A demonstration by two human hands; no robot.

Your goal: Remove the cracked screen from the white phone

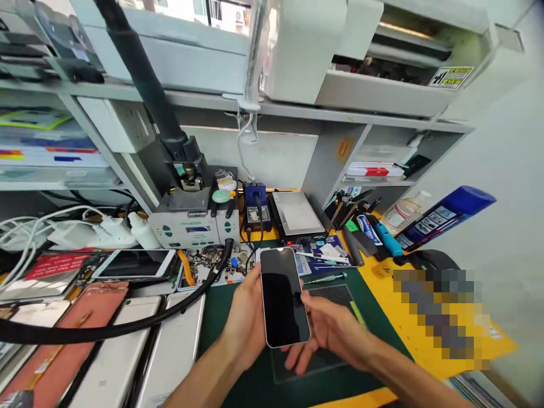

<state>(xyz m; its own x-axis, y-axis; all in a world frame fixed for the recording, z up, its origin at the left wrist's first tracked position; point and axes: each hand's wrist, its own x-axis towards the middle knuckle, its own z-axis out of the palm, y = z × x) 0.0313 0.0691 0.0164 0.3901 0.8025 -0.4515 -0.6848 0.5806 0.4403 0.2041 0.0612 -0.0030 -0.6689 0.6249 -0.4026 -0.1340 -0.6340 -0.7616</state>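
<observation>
A phone (284,300) with a dark screen and a light frame is held upright over the green mat (221,317). My left hand (246,323) wraps round its left side, and part of that hand is hidden behind the phone. On the right edge rests the thumb of my right hand (331,328), whose other fingers reach below and behind the phone. Under my right hand lies a dark textured pad (331,293). A thin screwdriver (329,278) lies just beyond the pad.
Several phones and a pink back panel (102,306) cover the left side. A black hose (127,330) arcs over them. Behind stand a grey station (195,226), a tray of small parts (212,263) and a flat heating plate (297,212). A blue spray can (446,215) leans at the right.
</observation>
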